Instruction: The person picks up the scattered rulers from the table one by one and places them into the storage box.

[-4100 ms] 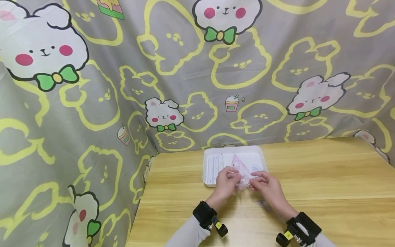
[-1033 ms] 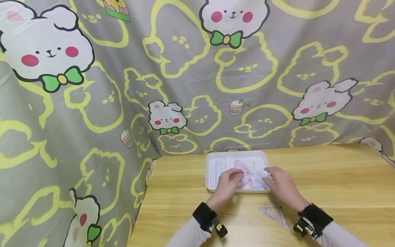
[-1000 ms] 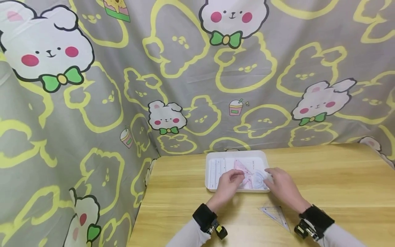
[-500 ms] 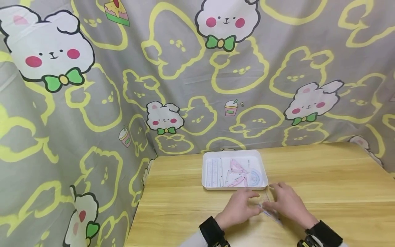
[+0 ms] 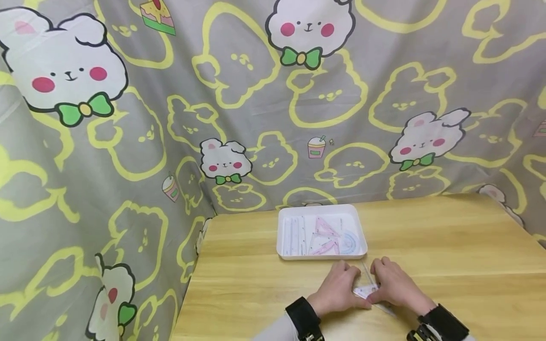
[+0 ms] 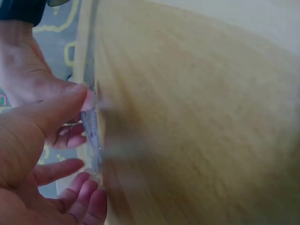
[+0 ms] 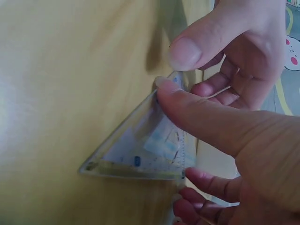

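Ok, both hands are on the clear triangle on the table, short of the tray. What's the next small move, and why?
Probably lift the clear triangle off the table and carry it forward to the white tray. The left hand and right hand already pinch its edges, it sits just short of the tray, and the rulers and pink triangles already lie inside.

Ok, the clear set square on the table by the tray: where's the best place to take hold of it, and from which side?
Probably by its edges. The clear set square is thin and lies near-flat on the table, so little but the rim offers a grip. Come from both sides, as the left hand and right hand do, thumb on one edge, fingers under the other.
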Demonstrator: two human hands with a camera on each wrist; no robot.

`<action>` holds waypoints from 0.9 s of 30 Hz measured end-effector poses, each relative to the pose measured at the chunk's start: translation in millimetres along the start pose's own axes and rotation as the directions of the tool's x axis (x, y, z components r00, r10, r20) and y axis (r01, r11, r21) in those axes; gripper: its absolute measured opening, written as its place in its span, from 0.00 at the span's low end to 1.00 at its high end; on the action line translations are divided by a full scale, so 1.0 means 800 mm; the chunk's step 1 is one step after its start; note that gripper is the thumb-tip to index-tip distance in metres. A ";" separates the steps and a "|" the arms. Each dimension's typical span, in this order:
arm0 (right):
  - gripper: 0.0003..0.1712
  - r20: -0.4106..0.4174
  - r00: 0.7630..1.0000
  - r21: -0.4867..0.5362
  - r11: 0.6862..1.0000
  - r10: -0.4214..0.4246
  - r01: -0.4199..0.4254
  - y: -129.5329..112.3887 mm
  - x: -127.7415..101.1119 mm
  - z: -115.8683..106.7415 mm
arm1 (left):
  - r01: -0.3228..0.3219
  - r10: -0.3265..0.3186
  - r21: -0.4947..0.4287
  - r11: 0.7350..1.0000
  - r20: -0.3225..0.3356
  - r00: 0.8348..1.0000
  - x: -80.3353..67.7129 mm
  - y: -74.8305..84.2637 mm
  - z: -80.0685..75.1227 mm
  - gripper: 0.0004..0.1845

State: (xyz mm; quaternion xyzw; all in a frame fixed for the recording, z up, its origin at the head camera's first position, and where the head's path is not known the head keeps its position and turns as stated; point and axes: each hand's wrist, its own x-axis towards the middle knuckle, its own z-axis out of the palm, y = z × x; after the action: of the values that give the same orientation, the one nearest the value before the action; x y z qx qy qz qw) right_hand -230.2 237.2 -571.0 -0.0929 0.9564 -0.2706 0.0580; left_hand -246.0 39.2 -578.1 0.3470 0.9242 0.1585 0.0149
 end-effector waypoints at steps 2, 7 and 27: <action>0.37 0.007 1.000 0.009 1.000 0.007 -0.007 -0.001 -0.001 0.000 | -0.018 0.018 0.014 1.000 -0.020 1.000 0.000 -0.002 0.003 0.32; 0.33 0.031 0.998 0.068 0.996 0.055 -0.057 -0.002 -0.005 0.003 | -0.061 0.063 0.039 0.997 -0.051 0.997 0.002 -0.006 0.012 0.26; 0.21 0.113 0.986 0.256 0.962 -0.125 0.093 0.019 -0.017 0.009 | -0.116 0.129 -0.124 0.986 0.110 0.985 0.015 -0.018 0.019 0.20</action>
State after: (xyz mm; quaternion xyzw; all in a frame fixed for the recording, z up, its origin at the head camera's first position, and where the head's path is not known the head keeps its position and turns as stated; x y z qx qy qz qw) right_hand -218.0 249.1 -584.2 -0.1546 0.9024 -0.3852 0.1157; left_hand -262.4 41.1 -596.1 0.4105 0.8877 0.1925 0.0799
